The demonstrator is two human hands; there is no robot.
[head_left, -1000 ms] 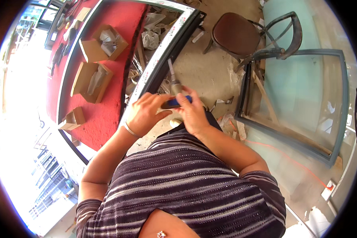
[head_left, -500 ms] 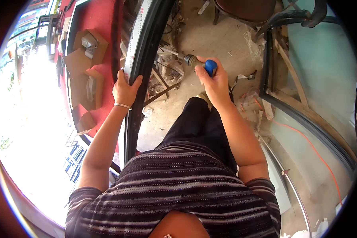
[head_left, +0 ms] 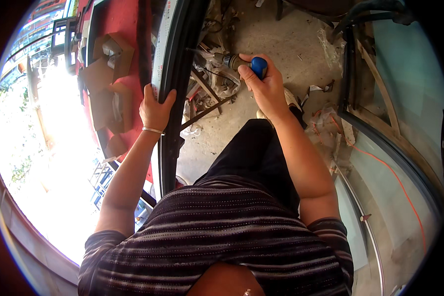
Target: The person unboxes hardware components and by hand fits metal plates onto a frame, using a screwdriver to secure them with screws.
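My left hand is wrapped round a long dark frame bar, thumb on its right side and fingers on its left. White printed film covers the bar's left face. In my right hand is a power drill with a blue rear end. Its chuck points left, and a thin bit runs toward the bar's right edge; whether the tip touches, I cannot tell. My palm hides most of the drill's grip.
Open cardboard boxes sit on a red surface at left. Glass panes in dark frames lean at right, with an orange cord and a metal rod nearby. Scraps and wood strips litter the floor.
My right hand has shifted slightly left with the drill, bringing the bit nearer the bar. My left hand keeps its hold. The view has turned a little, and a shoe shows more.
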